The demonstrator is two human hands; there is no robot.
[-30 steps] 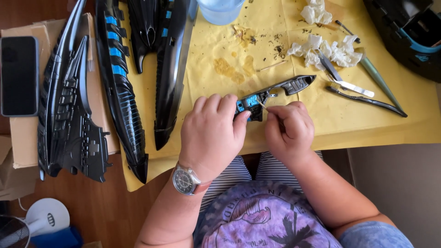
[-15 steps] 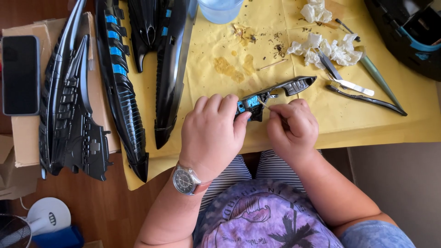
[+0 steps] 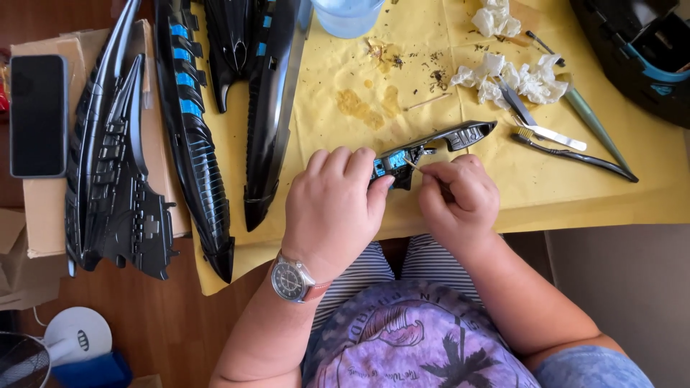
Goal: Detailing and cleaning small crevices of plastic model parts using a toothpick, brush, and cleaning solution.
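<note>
black trim piece (image 3: 438, 144) runs up-right from the gripping left hand (image 3: 334, 208); right hand (image 3: 460, 197) pinches a thin stick (image 3: 412, 166) at its blue end

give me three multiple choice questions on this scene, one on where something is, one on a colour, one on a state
1. Where does the phone lie?
A. on the cardboard box at the left
B. on the yellow cloth
C. in the person's lap

2. What colour are the accents on the small black part being worked on?
A. red
B. blue
C. green

3. What is the right hand doing?
A. lying flat and open
B. pinching a thin stick against the part
C. gripping the tweezers

Answers:
1. A, it rests on the cardboard box, off the yellow cloth.
2. B, blue shows beside the left hand.
3. B, the thin stick points at the part; the tweezers lie untouched.
</note>
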